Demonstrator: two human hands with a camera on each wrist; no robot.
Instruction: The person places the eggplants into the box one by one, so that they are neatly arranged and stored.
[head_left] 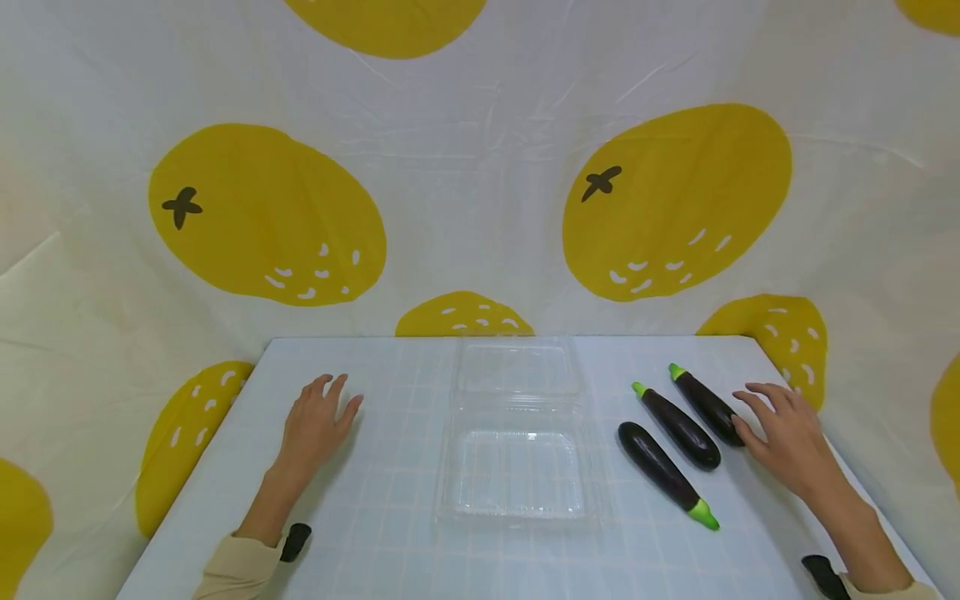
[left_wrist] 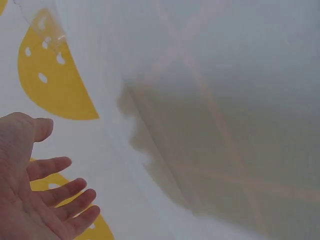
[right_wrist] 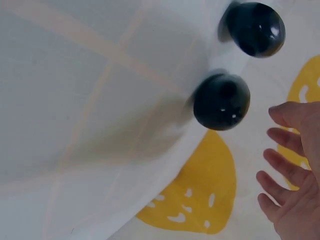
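Note:
Three dark eggplants with green stem ends lie on the right of the table: a far one, a middle one and a near one, whose stem points toward me. My right hand hovers beside the far eggplant's rounded end. The right wrist view shows a gap between the fingers and the closest eggplant. Left of the eggplants, a clear plastic clamshell box lies unfolded, its lid toward the wall. My left hand is above the table's left side, fingers loosely spread and holding nothing.
A pale checked cloth covers the table. Behind it hangs a white sheet printed with large yellow fruit. Dark bands show at both wrists, by the beige sleeves.

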